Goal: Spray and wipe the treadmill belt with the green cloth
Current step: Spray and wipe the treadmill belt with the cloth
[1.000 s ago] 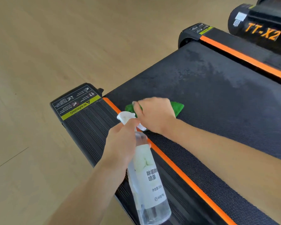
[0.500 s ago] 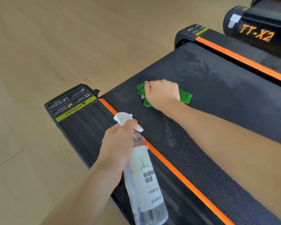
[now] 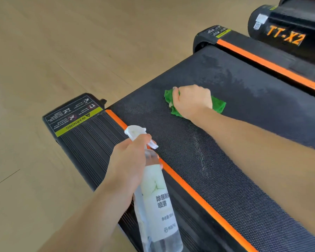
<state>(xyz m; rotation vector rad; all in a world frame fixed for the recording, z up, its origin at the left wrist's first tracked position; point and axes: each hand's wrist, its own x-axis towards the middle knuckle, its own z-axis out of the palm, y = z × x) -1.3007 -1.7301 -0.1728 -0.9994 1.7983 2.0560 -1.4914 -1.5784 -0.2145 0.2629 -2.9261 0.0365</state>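
The black textured treadmill belt [image 3: 225, 170] runs from lower right to upper middle, with damp patches on its far part. A green cloth [image 3: 217, 105] lies bunched on the belt near its end, and my right hand [image 3: 191, 100] grips it with curled fingers and presses it down. My left hand [image 3: 129, 160] holds a clear spray bottle [image 3: 158, 202] with a white label by its neck, over the near side rail. The white nozzle pokes out above my fingers.
An orange stripe [image 3: 195, 193] borders the belt on the near side, beside the ribbed black side rail [image 3: 91, 142] with a warning sticker. A second orange stripe and a black housing marked TT-X2 [image 3: 285, 35] stand at the upper right. Wooden floor [image 3: 62, 51] surrounds the treadmill.
My right hand has slid the green cloth away from the near orange stripe toward the middle of the belt. The left hand with the bottle has barely moved.
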